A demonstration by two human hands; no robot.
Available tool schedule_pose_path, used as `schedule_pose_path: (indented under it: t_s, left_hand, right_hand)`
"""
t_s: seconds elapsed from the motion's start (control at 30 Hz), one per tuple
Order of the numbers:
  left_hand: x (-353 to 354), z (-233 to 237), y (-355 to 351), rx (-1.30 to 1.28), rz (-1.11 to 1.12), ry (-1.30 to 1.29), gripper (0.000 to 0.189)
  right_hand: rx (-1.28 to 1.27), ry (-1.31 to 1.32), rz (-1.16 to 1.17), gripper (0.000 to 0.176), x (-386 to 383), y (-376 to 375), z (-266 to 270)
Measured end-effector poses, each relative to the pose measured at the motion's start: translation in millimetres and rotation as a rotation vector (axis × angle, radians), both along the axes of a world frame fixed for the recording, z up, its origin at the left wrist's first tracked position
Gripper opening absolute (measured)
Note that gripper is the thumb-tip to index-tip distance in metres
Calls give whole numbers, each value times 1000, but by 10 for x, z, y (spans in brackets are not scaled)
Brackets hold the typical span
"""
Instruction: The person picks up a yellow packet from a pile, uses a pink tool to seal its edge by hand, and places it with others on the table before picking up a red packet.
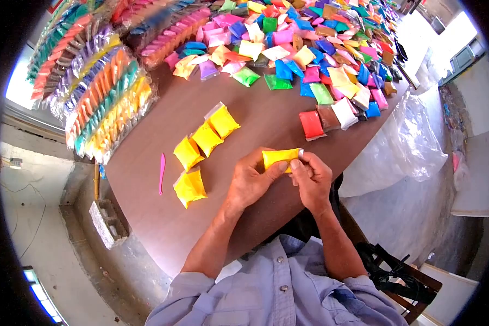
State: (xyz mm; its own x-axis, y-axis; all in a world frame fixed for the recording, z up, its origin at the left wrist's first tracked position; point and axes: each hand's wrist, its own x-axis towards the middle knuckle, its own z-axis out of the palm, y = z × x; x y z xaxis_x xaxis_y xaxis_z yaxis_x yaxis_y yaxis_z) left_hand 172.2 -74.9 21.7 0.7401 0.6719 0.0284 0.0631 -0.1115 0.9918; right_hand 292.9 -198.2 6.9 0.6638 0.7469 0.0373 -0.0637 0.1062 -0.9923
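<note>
Between my two hands, above the brown table (138, 201), I hold a small yellow packet (280, 157). My left hand (251, 176) grips its left end, thumb across the front. The fingers of my right hand (312, 176) pinch its right end, where a clear edge shows. Left of my hands lie several more yellow packets (207, 138) in a slanting row, some touching. A thin pink plastic tool (162, 174) rests farther left. Beyond my right hand, a red packet (312, 125), a brown packet (328, 118) and a white packet (344, 113) sit side by side.
A large heap of coloured packets (288, 41) covers the far side of the table. Clear bags of packed colours (111, 103) are stacked at the far left. A clear plastic sheet (402, 146) hangs by the right table edge. A chair (413, 288) stands at lower right.
</note>
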Motion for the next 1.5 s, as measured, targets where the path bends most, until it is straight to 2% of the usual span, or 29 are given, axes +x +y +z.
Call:
schedule_pose_path:
  t_s: [0.07, 0.13, 0.47, 0.63, 0.87, 1.17, 1.27, 1.33, 1.5]
  left_hand:
    - [5, 11, -1, 1, -5, -20, 23]
    - [8, -29, 9, -169, 12, -57, 22]
    - [-22, -59, 25, -166, -35, -71, 21]
    - [-4, -75, 25, -200, 31, -159, 19]
    - [-24, -92, 22, -142, 26, -157, 19]
    - [-4, 14, -21, -91, 45, -14, 15]
    - [-15, 81, -14, -102, -23, 60, 17]
    - [-6, -21, -16, -83, -11, -95, 16]
    - [-16, -57, 0, -123, -21, -119, 16]
  right_hand:
    - [5, -2, -22, 21, -3, -3, -15]
    - [11, -4, -46, 22, -2, -1, -16]
    - [-2, -8, -48, 20, -12, 15, 23]
    - [-17, -52, -24, 18, 8, -20, 17]
    - [0, -24, -54, 16, -23, 12, 67]
    - [12, -87, -61, 16, -2, -17, 13]
    - [12, -105, -45, 17, -5, -5, 41]
    - [11, -91, -39, 17, -18, 7, 76]
    - [-2, -98, -34, 16, -15, -6, 85]
